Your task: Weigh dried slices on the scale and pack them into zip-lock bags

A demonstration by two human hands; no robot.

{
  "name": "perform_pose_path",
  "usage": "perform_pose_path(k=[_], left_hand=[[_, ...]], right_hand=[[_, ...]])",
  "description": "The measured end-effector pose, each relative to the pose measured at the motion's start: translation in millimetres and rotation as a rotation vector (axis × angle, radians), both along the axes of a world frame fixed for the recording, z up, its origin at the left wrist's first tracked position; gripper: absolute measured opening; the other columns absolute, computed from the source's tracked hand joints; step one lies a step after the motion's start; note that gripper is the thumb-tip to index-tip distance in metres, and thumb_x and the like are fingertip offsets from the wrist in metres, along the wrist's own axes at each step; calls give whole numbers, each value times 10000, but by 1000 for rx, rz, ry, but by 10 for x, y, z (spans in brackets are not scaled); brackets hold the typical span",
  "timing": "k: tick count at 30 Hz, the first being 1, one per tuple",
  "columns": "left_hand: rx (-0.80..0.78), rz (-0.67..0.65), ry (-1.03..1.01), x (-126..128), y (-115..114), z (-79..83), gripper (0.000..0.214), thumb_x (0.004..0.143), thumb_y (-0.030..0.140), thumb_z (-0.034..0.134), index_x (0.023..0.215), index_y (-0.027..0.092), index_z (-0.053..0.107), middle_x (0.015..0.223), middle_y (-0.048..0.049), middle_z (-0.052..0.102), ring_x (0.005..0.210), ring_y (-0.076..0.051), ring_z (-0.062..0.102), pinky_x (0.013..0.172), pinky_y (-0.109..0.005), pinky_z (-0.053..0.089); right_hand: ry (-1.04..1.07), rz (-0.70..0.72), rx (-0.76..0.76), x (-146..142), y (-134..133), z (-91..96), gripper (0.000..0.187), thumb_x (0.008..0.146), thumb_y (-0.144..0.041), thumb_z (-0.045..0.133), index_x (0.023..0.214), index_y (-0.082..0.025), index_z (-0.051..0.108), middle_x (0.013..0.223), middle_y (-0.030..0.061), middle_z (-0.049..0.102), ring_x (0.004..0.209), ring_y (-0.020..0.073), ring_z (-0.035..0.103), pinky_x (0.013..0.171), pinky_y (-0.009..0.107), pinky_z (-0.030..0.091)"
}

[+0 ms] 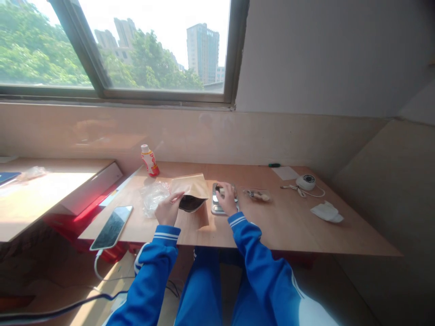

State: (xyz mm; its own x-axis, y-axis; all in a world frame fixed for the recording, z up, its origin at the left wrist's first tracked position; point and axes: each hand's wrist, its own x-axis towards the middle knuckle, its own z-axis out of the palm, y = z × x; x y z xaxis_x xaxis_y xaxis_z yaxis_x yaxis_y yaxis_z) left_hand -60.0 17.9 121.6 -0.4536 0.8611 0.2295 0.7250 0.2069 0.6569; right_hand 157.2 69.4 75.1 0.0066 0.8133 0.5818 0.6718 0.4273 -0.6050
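Note:
My left hand [169, 208] pinches the left edge of a brown kraft paper pouch [190, 183], whose dark mouth gapes toward me. To its right lies a small flat scale [215, 208] with a silvery body. Over this scale, my right hand [227, 197] has its fingers curled round something small, dark and pale, which I cannot make out; whether it still rests on the scale is hidden. Close by on the right is a clear plastic bag [257, 194] with small pale and dark pieces in it. A crumpled clear bag [151, 198] lies left of the pouch.
A red and white bottle [150, 160] stands at the back left. The phone [112, 227], with a white cable, lies at the left edge. On the right are a small white fan [306, 182], a crumpled white tissue [326, 212], white paper [285, 173] and a dark green tool [274, 165].

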Motion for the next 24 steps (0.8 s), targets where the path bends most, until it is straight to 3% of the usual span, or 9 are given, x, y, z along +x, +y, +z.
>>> perform_pose_path(k=[3,4,6,9,12,17,24], left_hand=[[-10,-16,-25,26,9,5,250,777,464,565,969,374,697,768,22,714,781,-178,636,636,-236,401],[-14,-19,-36,43,3,4,249,778,463,563,972,379,695,776,24,716,779,-176,637,640,-237,403],[-27,-15,-50,82,-20,7,248,779,462,561,976,387,691,796,28,719,777,-176,639,644,-240,404],[-55,-9,-53,130,-69,16,246,780,455,562,979,388,691,820,28,722,818,-186,641,659,-246,407],[-71,-28,-52,150,-108,12,251,780,456,564,982,381,692,826,26,723,859,-194,638,676,-246,411],[-60,-35,-40,156,-135,-38,255,787,450,559,989,368,693,804,19,720,835,-189,639,667,-241,416],[-24,-50,-83,169,-179,-210,236,788,433,570,971,358,699,804,21,721,795,-173,641,650,-238,418]], right_hand=[[99,281,112,-327,-319,79,230,868,-134,383,978,-172,581,939,67,586,942,178,537,862,318,429],[47,413,102,-443,-398,93,235,864,-117,384,969,-179,585,935,57,592,932,167,549,850,299,442],[-100,506,25,-658,-478,100,261,857,-86,387,1002,-169,586,977,69,604,949,167,559,830,282,462],[-380,328,-219,-890,-424,94,299,826,-48,421,1071,-119,577,1047,130,617,982,213,572,811,305,479],[-519,201,-376,-1005,-305,110,293,804,-49,465,1067,-89,587,978,160,659,878,250,623,761,334,496],[-533,141,-426,-1065,-247,100,250,833,-56,424,971,-74,633,904,185,686,788,268,655,689,329,507],[-457,100,-400,-1074,-264,-211,218,832,-75,448,931,-76,641,822,187,685,726,277,660,678,362,505]])
